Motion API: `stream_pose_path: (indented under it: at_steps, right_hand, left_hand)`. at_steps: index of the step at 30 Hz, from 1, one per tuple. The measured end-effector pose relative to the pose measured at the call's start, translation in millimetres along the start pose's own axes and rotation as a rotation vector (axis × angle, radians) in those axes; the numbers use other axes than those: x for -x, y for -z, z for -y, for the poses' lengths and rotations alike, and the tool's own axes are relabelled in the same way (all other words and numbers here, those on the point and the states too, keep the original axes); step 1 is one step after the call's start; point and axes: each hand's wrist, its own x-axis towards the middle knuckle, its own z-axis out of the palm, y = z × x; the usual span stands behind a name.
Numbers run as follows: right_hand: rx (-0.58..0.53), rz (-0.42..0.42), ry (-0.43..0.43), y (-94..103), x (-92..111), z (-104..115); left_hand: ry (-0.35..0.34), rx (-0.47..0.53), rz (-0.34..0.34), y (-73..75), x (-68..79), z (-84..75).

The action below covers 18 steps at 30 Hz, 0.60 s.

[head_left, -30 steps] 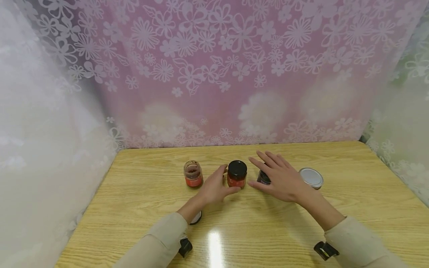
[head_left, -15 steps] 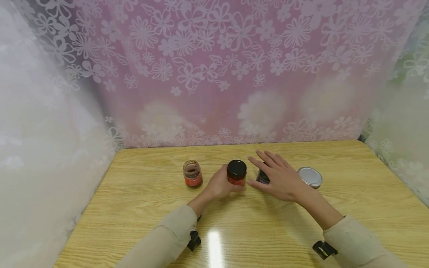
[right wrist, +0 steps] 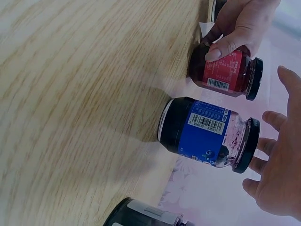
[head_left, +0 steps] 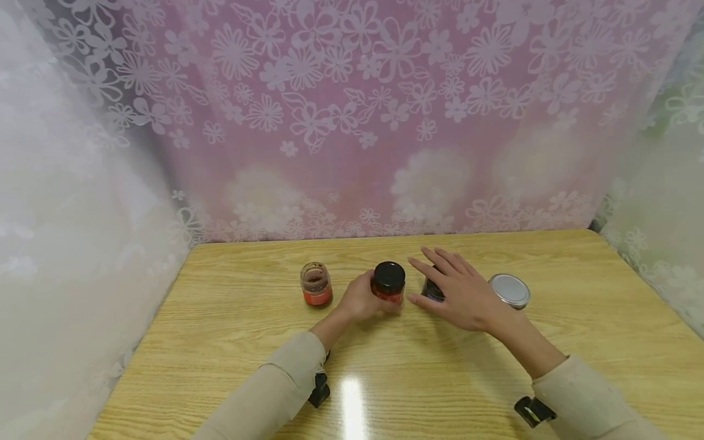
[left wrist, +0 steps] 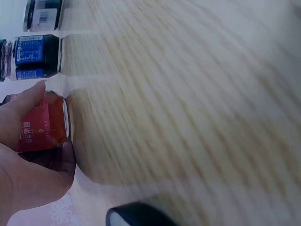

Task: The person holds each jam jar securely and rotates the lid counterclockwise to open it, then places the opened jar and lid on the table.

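Pale-flowered pink curtain [head_left: 330, 110] at the back, whitish cloth [head_left: 82, 214] down the left side, and below, one wood-grain surface [head_left: 192, 342] with a bright reflection near the front. Four glass jars in a loose row, from left to right: one open jar [head_left: 316, 287], one red-labelled jar [head_left: 388, 282], one blue-labelled jar [right wrist: 202, 129], one silver-lidded jar [head_left: 510, 290]. Three lids in place, two black and one silver. Two beige sleeves, with one black device below each cuff.

Brownish-red remains inside the open jar, behind clear smeared glass. Reddish filling in the red-labelled jar, capped in black and standing near the middle of the row. Dark filling in the blue-labelled jar, with purplish smears on the glass towards the neck. Something dark in the silver-lidded jar too, partly hidden by a pale label.

Left hand [head_left: 360, 299] wrapped round the red-labelled jar, thumb across the front. Right hand [head_left: 459, 293] spread loosely over the blue-labelled jar, just beside the lid; contact impossible to tell.
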Motion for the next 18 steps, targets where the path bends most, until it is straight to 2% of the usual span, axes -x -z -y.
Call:
stream_pose_path:
  at_steps: [9, 18]
  right_hand:
    - [0.006, 0.012, -0.007, 0.3, -1.3, -3.0]
    - [0.0, 0.013, -0.01, -1.7, -2.6, -1.5]
  left_hand:
    - [0.001, -0.011, 0.0, 1.1, 1.1, 1.8]
    - [0.016, 0.023, -0.031, -2.3, -0.5, 3.8]
